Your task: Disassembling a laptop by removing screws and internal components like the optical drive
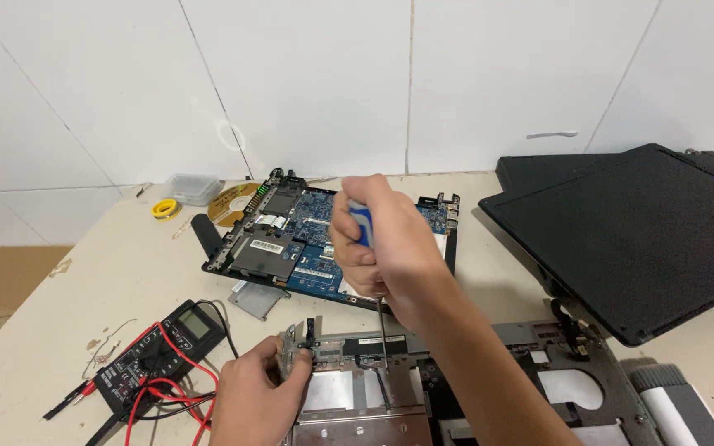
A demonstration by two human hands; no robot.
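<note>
Centre frame: right hand clenched around a blue-handled screwdriver, tip down on the silver laptop chassis at lower centre. Left hand pinches the chassis's left hinge bracket. Multimeter lower left; bare motherboard behind.

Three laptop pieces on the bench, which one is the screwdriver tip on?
The silver-grey laptop frame nearest the camera. The left hand steadies its corner while the right hand holds the blue-handled screwdriver upright on it. The open blue motherboard base and black lid lie untouched.

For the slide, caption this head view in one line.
Right hand drives a blue-handled screwdriver into a laptop chassis steadied by the left hand.
</note>
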